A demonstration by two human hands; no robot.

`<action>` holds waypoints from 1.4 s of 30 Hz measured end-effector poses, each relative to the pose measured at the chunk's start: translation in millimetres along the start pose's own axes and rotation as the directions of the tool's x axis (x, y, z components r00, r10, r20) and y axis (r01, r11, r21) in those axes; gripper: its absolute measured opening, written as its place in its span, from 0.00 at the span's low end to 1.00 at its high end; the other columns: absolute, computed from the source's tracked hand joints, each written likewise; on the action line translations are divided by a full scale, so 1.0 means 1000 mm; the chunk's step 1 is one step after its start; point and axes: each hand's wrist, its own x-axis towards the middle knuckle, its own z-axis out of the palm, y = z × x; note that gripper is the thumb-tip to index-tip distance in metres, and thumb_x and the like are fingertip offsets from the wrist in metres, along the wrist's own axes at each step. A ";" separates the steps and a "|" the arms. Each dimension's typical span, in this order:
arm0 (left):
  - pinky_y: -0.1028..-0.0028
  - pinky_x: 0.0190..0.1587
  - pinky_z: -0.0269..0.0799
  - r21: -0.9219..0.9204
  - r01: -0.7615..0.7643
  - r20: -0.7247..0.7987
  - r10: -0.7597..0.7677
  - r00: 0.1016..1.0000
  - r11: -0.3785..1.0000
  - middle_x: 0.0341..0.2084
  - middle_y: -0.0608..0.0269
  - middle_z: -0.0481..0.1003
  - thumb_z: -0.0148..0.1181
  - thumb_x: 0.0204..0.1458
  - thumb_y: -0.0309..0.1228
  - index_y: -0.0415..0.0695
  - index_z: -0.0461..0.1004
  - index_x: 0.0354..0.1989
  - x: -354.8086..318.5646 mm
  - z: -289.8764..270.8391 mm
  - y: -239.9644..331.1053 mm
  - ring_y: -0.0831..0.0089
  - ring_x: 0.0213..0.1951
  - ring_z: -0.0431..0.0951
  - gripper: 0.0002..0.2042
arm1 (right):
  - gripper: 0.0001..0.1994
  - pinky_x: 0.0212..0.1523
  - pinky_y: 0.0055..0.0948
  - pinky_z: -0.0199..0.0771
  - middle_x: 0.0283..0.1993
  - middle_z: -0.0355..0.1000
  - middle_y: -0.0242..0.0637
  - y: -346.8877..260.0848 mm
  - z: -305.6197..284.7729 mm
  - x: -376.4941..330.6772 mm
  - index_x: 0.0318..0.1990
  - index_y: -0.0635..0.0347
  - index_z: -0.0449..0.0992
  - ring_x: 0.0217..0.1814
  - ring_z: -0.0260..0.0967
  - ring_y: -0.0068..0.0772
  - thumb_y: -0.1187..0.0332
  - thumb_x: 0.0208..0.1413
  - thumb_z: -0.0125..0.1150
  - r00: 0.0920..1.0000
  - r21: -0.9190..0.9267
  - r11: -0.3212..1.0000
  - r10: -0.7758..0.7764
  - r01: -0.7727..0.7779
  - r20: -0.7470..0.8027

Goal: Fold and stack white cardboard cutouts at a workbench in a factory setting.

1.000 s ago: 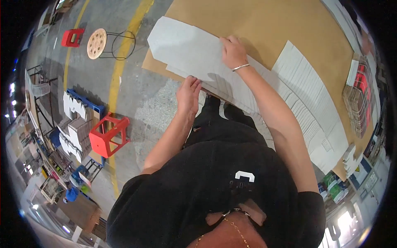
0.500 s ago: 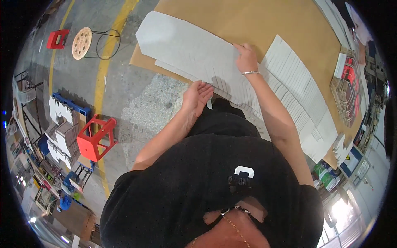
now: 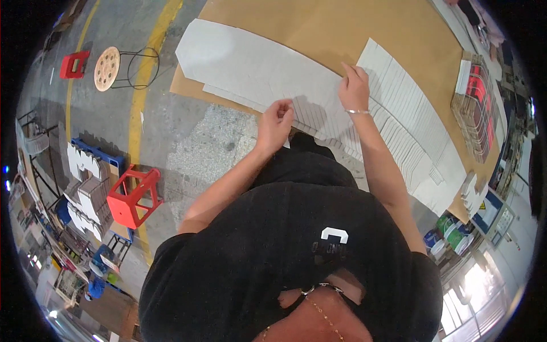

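Observation:
Long, curved white sheets (image 3: 239,57), perhaps card, lie fanned in overlapping layers on a large brown board (image 3: 319,23). My left hand (image 3: 276,124) is at the near edge of these sheets, fingers curled in toward the thumb. Whether a sheet edge is between those fingers is hidden. Toward the far edge of the long white sheet, my right hand (image 3: 354,90) has its index finger stretched out and the other fingers partly bent; it seems to hold nothing. To its right, a fanned stack of narrow-stepped white sheets (image 3: 399,85) spreads over the board.
A wire-bound bundle of cut pieces (image 3: 474,108) sits on the board's right side. On the floor at left are a red stool (image 3: 128,205), a round-topped stool (image 3: 107,69) and a smaller red stool (image 3: 74,65). White cut-out stacks (image 3: 88,194) stand by a blue pallet (image 3: 99,149).
My left hand has turned from palm up with fingers spread to curled fingers. My right hand has shifted right along the sheets' far edge. The whole view has moved slightly.

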 end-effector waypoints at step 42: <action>0.73 0.31 0.72 -0.008 0.294 0.075 -0.293 0.953 0.956 0.32 0.63 0.72 0.58 0.50 0.36 0.40 0.65 0.43 0.034 0.034 0.007 0.73 0.31 0.74 0.16 | 0.18 0.48 0.42 0.70 0.44 0.70 0.36 0.100 -0.067 -0.236 0.45 0.57 0.69 0.47 0.67 0.38 0.62 0.48 0.64 -0.139 0.802 -0.511 0.810 0.311 0.570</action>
